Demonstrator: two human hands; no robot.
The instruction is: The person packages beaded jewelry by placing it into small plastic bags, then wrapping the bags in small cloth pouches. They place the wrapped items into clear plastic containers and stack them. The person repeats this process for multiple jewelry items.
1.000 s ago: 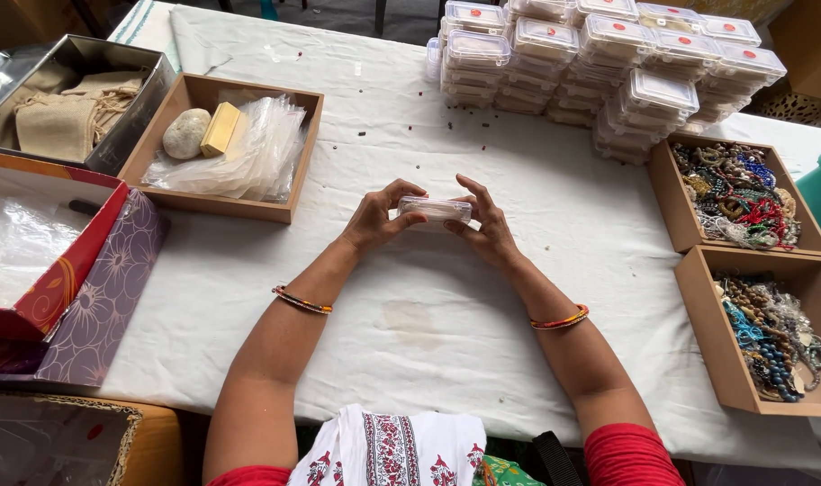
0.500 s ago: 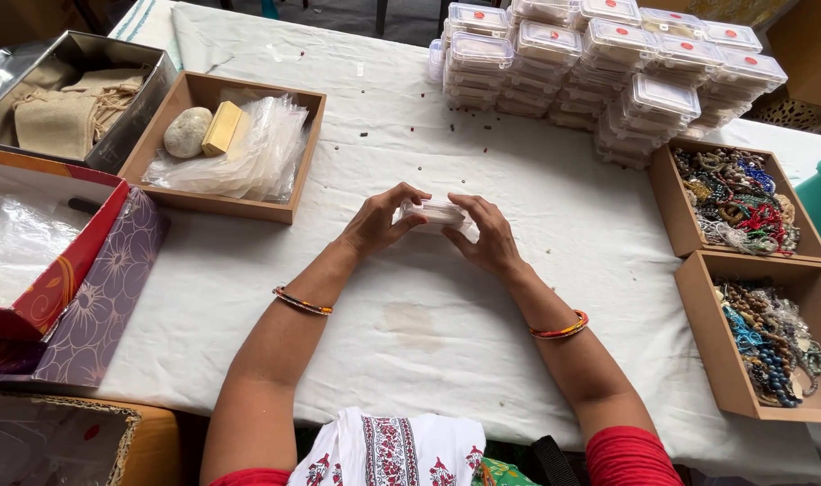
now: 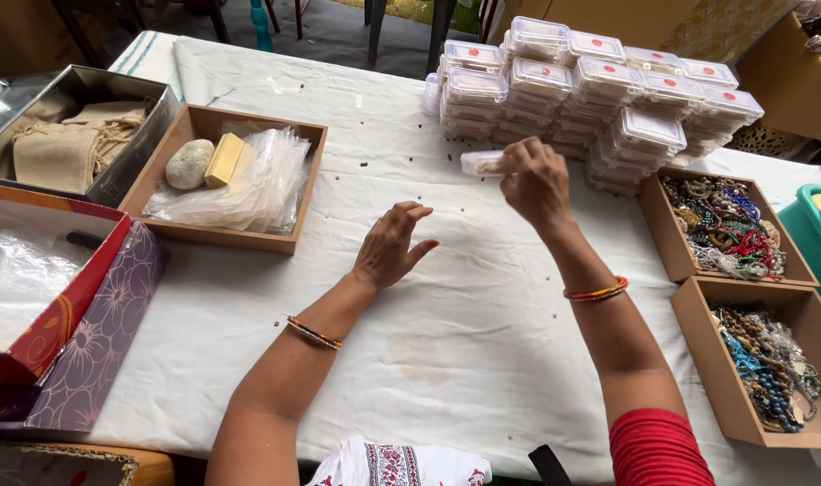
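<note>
My right hand [image 3: 535,183] holds a small clear plastic box [image 3: 481,162] by one end, raised just in front of the stack of clear lidded boxes [image 3: 599,85] at the back of the table. My left hand [image 3: 391,245] rests open on the white tablecloth [image 3: 428,360], fingers spread, holding nothing. Both wrists wear thin bangles.
At the left stands a brown tray [image 3: 211,121] holding plastic bags [image 3: 248,180], a stone and a yellow block. A metal tin [image 3: 140,135] holds cloth pouches. A red box [image 3: 59,306] sits near left. Two brown trays of beaded jewellery [image 3: 721,225] [image 3: 766,355] stand at the right.
Both hands held the small box together at the table's middle. Now my right hand has carried it up toward the stack, and my left hand has let go and dropped to the cloth.
</note>
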